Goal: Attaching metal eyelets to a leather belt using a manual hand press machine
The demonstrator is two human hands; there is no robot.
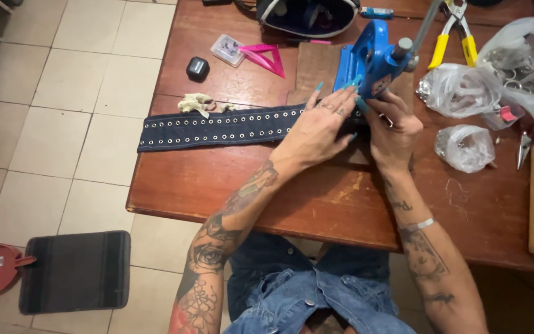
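I see the strap (217,128) lying across the table (230,192), its right end under my left hand (316,127) and right hand (394,133) at the press (372,59), with pliers (449,31) and bags (495,80) to the right and a triangle ruler (267,57) behind the strap.

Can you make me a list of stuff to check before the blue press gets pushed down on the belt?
1. Belt lies flat on the table: ok.
2. Left hand presses the belt down: ok.
3. Right hand steadies the belt at the blue press: ok.
4. Fingers out from under the press: cannot tell, hands hide it.
5. Eyelet sits in place: cannot tell.
6. Pliers and plastic bags lie apart from the belt: ok.
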